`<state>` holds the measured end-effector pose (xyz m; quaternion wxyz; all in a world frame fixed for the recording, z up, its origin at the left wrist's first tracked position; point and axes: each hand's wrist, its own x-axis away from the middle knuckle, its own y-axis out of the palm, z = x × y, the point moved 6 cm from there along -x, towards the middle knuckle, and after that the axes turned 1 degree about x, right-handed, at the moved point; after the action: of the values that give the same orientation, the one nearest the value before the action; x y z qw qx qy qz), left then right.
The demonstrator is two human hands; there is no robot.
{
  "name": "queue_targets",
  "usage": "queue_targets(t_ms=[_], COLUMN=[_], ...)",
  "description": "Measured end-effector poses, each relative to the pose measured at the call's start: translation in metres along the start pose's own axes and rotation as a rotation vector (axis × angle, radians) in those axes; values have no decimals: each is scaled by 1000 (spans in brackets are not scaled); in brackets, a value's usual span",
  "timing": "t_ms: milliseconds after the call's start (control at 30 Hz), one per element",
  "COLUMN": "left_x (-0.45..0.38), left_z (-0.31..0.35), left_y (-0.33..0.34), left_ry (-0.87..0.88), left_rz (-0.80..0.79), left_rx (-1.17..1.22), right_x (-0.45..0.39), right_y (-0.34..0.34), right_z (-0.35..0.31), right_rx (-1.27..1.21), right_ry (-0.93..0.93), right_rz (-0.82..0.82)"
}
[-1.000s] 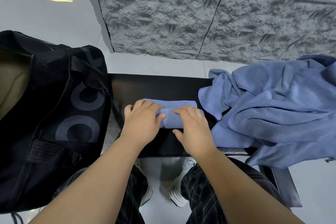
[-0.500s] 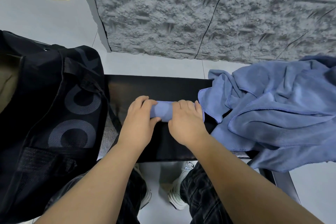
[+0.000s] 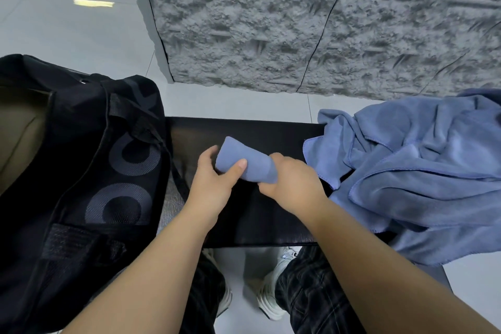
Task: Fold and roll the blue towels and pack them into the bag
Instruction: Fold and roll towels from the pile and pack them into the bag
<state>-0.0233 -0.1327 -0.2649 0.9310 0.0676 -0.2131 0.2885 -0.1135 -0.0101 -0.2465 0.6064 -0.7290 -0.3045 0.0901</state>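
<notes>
Black bench seat runs across my view, grey tiled floor and a rough grey stone wall beyond. Above its middle I hold one rolled blue towel, a smooth compact cylinder. Long axis slants from far-left to near-right, far end raised. My left hand grips the far end, thumb across the top; my right hand clasps the near end. Open black bag stands just left of my left hand. Loose blue towels are heaped right, spilling over the bench's front edge. Bare seat lies between.
</notes>
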Motion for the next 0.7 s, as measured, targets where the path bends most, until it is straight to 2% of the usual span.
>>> queue_targets(t_ms=[67, 133, 333, 533, 700], left_x=[5, 11, 33, 51, 64], left_z=[9, 21, 62, 103, 129], left_y=[5, 3, -18, -52, -84], left_ry=[19, 65, 262, 332, 366], left_rz=[-84, -94, -124, -184, -141], left_rx=[149, 203, 95, 26, -36], right_x=[8, 17, 29, 38, 40], right_y=[0, -4, -31, -58, -72], right_z=[-3, -9, -41, -87, -127], right_rx=[-124, -228, -365, -599, -588], right_ry=[-21, -55, -154, -236, -343], right_rz=[-65, -132, -322, -314, -278])
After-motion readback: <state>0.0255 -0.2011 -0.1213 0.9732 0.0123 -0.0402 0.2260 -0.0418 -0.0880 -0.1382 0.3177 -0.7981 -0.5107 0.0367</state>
